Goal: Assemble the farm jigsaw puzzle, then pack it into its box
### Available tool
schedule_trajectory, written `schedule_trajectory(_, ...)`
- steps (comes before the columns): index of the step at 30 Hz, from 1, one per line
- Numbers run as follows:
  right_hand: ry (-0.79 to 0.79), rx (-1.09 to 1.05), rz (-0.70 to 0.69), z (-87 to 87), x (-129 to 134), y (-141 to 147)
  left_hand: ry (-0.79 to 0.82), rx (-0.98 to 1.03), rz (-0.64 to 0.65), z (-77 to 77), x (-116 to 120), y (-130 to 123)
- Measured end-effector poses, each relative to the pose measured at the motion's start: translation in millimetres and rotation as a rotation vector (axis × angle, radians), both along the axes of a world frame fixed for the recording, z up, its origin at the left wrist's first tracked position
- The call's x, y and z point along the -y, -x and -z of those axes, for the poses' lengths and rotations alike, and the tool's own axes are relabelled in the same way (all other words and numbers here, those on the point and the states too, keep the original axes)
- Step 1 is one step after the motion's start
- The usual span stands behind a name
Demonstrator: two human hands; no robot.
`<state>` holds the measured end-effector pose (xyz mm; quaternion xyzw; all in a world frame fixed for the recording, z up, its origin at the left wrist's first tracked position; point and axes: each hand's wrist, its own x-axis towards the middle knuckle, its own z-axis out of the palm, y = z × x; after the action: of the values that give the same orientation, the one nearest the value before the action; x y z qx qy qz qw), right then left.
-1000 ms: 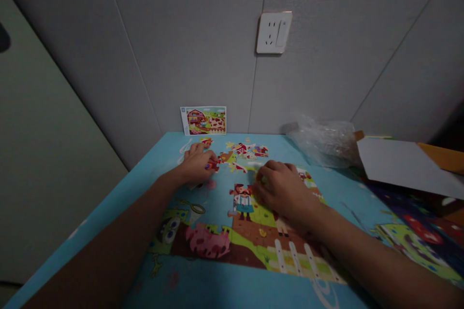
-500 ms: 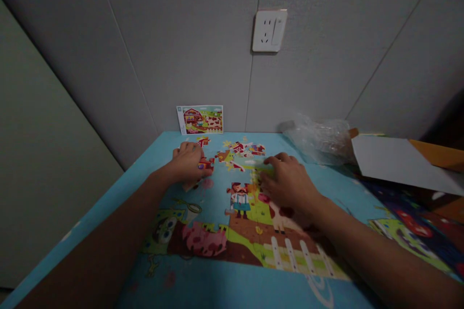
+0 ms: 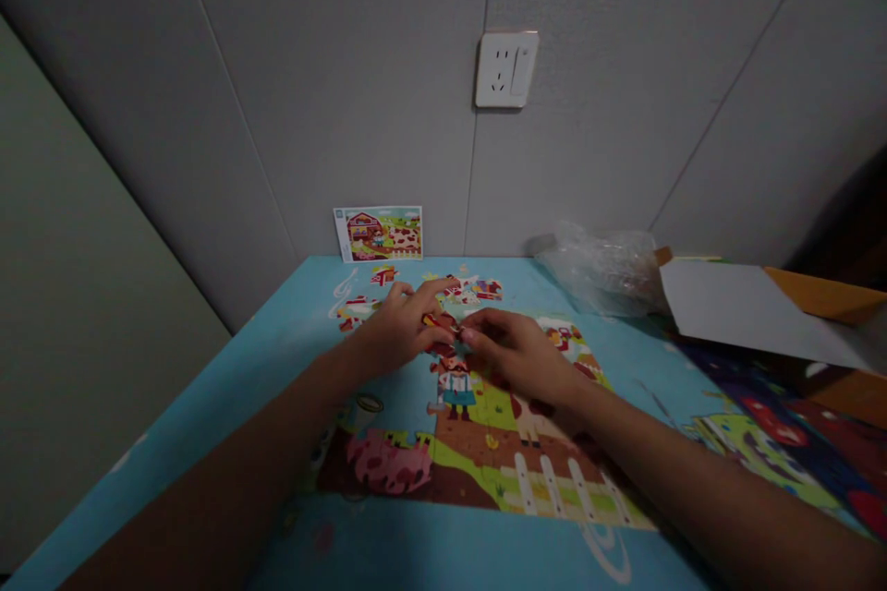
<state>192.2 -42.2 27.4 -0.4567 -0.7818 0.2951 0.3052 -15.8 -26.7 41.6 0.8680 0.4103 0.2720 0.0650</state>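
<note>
A partly joined farm puzzle [image 3: 478,457] lies on the blue patterned table cover, showing a pig, a farmer, a cow and a white fence. Just above the farmer, my left hand [image 3: 402,323] pinches a red puzzle piece [image 3: 436,321]. My right hand [image 3: 516,353] meets it from the right, thumb and finger closed at the edge of the same piece. Loose pieces [image 3: 475,289] lie behind the hands, and others [image 3: 352,312] sit left of my left hand. The fingers partly cover the puzzle's upper area.
A reference picture card [image 3: 383,234] leans on the wall at the back. Crumpled clear plastic [image 3: 602,268] and an opened cardboard box [image 3: 755,309] are on the right. A socket plate [image 3: 506,69] is on the wall.
My left hand has moved right, from the loose pieces to above the farmer. My right hand has shifted slightly left and down to meet it. More loose pieces show at the left.
</note>
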Motion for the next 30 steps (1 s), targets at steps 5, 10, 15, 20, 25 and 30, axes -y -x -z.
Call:
schedule_trajectory(5,-0.024,-0.163,-0.012,-1.5,-3,1,0.007,0.087,0.035,6.0,2,-7)
schedule_trajectory(10,-0.003,-0.271,0.206,-2.2,-25,-21,0.156,-0.131,0.114,14.7,-5,-4)
schedule_trajectory(15,0.104,-0.319,0.235,-6.4,-28,-24,0.206,-0.167,0.127,18.1,-5,-4)
schedule_trajectory(20,0.128,-0.302,0.129,-2.8,-19,-16,0.292,-0.186,0.149,13.0,-2,-7)
schedule_trajectory(25,0.312,-0.479,0.061,6.5,-11,-6,0.198,-0.113,0.08,11.4,-2,-8)
schedule_trajectory(30,0.347,-0.441,-0.008,14.2,-10,-1,0.101,0.03,-0.03,13.1,-6,-6)
